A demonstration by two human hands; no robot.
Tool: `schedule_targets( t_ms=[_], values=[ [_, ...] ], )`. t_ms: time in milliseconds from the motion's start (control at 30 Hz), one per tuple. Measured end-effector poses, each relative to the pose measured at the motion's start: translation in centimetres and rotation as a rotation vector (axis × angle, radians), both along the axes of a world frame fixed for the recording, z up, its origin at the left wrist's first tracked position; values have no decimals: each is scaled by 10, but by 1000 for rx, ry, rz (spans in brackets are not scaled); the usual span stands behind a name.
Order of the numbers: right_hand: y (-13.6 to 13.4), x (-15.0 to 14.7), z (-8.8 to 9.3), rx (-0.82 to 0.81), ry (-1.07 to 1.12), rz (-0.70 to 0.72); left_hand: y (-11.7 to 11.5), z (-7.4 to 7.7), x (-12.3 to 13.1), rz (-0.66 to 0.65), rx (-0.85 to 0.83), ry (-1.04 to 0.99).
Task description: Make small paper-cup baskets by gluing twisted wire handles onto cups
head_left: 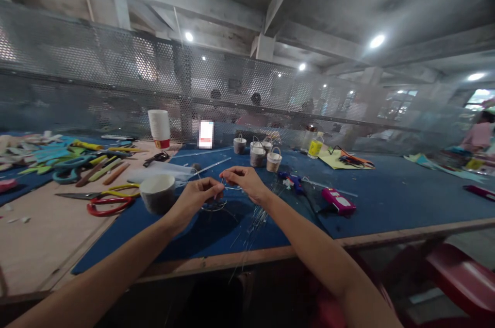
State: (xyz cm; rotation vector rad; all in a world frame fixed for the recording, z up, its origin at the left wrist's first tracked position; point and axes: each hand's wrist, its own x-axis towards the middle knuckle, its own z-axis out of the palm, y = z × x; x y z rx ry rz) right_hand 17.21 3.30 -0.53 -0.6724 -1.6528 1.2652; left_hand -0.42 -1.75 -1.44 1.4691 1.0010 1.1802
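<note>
A: Wire (233, 188) status?
B: Thin, pale, curved. Pinched by left hand (199, 194) and right hand (247, 182) above near-middle counter (42, 250).
A: Hidden?
B: Partly covered by fingers (211, 184); ends can't be made out.

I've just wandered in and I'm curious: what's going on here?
A person's left hand and right hand pinch what looks like a thin pale strand over a blue mat. Loose wires lie near the right hand, a larger cup stands beside the left, and small handled buckets stand farther back.
</note>
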Motion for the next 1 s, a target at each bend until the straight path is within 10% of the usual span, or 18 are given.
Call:
schedule_targets(
  t_ms=[1000],
  values=[
    [-3, 1, -2, 31, -16, 14, 0, 0, -3, -78, -161, -151]
  ],
)
